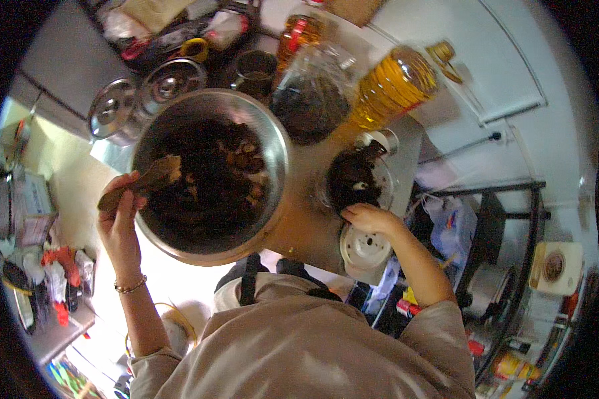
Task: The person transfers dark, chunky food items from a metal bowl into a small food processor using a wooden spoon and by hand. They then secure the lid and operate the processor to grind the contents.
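My left hand (122,212) grips a brown, flat, elongated piece (157,172), perhaps wooden. Its pale, ragged end hangs over the left side of a large, round metal basin (272,219). Dark brown pieces (219,174) lie in the basin, with lighter bits towards the right; what they are is too dark to tell. On the right, my right hand (372,218) is at the near edge of a clear bowl (387,187) with dark contents (352,174). Its fingertips are partly hidden there. Below that hand is a round white object (367,247) with small dark dots.
Behind the basin stand metal lids (169,85), a dark cup (254,70), a clear plastic bag (314,95) with dark contents and a large bottle of yellow oil (397,87). A black rack (531,224) holding pots and bags stands right of the tabletop (304,219).
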`<state>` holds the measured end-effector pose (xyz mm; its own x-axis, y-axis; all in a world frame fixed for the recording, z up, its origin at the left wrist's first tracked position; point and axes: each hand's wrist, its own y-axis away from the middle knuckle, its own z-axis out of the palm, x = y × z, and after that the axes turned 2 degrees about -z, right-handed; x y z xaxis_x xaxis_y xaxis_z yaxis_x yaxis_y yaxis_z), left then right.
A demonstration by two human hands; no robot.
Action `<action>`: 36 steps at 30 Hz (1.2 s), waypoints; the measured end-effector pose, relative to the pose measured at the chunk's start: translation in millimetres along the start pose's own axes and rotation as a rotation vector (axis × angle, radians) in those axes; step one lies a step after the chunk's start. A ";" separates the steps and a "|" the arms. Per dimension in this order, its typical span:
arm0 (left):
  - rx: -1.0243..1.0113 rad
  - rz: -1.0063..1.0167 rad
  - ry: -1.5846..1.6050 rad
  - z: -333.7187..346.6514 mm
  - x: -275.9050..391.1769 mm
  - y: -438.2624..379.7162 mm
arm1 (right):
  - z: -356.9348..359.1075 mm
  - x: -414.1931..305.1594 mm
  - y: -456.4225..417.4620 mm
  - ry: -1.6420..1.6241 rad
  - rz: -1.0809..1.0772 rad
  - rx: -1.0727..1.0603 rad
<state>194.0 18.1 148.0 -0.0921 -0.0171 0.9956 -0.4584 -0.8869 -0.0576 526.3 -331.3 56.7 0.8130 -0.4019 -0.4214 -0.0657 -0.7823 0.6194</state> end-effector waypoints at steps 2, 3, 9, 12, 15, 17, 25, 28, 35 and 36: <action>0.023 0.002 -0.031 -3.6 4.9 3.0 | -30.2 -30.4 5.3 0.021 0.039 -0.071; 0.004 0.016 -0.039 -8.8 5.6 2.4 | -44.8 -45.7 9.8 0.057 0.036 -0.104; 0.071 0.003 0.054 -26.7 4.4 15.5 | -94.3 -199.1 -41.7 -0.265 -0.376 0.511; 0.071 0.003 0.077 -26.4 4.0 14.2 | -62.5 -254.0 -127.0 -0.057 -0.342 0.219; 0.081 0.023 0.095 -26.3 8.8 15.8 | -25.4 -293.0 -188.2 0.292 -0.199 0.270; 0.094 0.029 0.073 -30.5 7.2 18.4 | -20.5 -293.8 -207.9 0.238 -0.136 0.279; 0.096 0.007 0.101 -36.0 -0.4 12.3 | -84.5 -185.2 -186.6 -0.389 -0.210 0.526; 0.062 -0.022 0.083 -31.7 -6.8 4.4 | -113.8 -158.7 -117.5 -0.735 -0.339 0.643; 0.040 -0.094 0.106 -10.3 -16.6 -9.9 | -131.2 -103.3 43.4 -0.912 -0.019 1.030; 0.042 -0.112 0.103 -2.9 -14.9 -12.3 | -133.9 -110.7 57.8 -0.890 0.025 1.028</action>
<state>198.5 30.6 133.7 -0.1336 0.1287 0.9826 -0.4336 -0.8992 0.0589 510.0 -268.3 227.8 0.1853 -0.2836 -0.9409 -0.7909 -0.6113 0.0284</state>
